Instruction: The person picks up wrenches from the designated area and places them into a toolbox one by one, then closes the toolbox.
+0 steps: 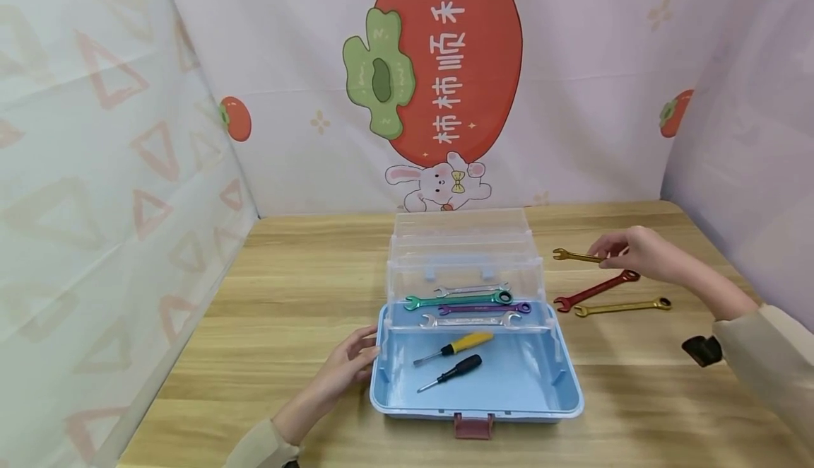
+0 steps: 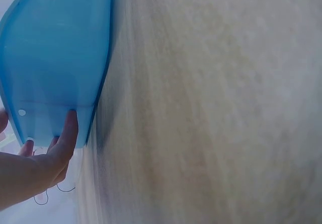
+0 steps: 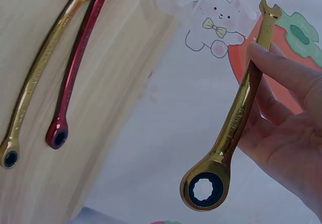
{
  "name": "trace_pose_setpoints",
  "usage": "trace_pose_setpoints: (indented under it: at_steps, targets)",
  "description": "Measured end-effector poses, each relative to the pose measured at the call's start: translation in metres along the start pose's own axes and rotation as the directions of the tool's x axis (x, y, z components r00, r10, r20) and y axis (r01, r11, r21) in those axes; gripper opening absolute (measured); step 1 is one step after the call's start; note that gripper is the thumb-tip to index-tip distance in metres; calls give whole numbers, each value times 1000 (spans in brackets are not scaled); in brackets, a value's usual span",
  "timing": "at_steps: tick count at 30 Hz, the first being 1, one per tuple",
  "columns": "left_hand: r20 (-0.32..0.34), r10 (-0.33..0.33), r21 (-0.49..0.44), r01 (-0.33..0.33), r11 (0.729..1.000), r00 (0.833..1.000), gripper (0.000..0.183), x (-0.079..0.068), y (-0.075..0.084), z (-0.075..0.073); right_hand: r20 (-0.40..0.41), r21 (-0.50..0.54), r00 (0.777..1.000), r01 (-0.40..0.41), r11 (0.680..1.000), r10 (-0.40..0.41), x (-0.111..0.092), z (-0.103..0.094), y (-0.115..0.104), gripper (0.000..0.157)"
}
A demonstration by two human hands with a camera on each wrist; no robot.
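Observation:
My right hand [image 1: 636,250] pinches a gold ratcheting combination wrench [image 3: 236,118] between thumb and fingers, above the table at the right of the toolbox. The wrench's open end points left in the head view; its ring end shows in the right wrist view. At the left side of the blue toolbox [image 1: 490,413], my left hand [image 1: 346,365] rests with extended fingers on the outer wall [image 2: 55,48]. Inside the box lie a yellow-handled screwdriver [image 1: 467,343] and a black-handled screwdriver [image 1: 461,367]. A green wrench [image 1: 458,301], a purple wrench [image 1: 483,309] and silver wrenches [image 1: 470,321] lie behind them.
The clear lid [image 1: 464,245] stands raised at the back of the box. A red wrench [image 1: 598,291] and another gold wrench [image 1: 623,307] lie on the wooden table [image 1: 286,277] to the right. A pink latch [image 1: 473,426] hangs at the front; printed cloth walls surround the table.

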State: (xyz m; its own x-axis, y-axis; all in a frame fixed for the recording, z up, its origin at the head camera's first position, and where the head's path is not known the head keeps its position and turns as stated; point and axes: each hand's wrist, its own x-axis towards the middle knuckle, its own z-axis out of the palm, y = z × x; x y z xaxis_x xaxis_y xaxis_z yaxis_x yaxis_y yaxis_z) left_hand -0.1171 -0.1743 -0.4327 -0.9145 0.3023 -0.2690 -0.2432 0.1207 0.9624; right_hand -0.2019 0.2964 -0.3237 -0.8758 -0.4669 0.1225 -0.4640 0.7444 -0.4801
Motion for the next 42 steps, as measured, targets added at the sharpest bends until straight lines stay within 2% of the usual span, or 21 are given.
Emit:
trace_pose_setpoints:
  at_steps: [4,14,22,42]
  targets:
    - [-3,-7,0,7,1000,1000,59,0,-1,0,-15,-22,1000,19,1000,-19,11,-3,-7,18]
    - [-12,-12,3,12,1000,1000,59,0,-1,0,2,19,999,49,999,-50,37,-3,-25,15]
    - [-13,-11,5,11,1000,1000,60,1,-1,0,52,50,997,52,997,-55,56,-3,-40,13]
    - [-18,-15,1,15,1000,1000,59,0,1,1,102,92,989,98,991,-107,93,13,-71,16]
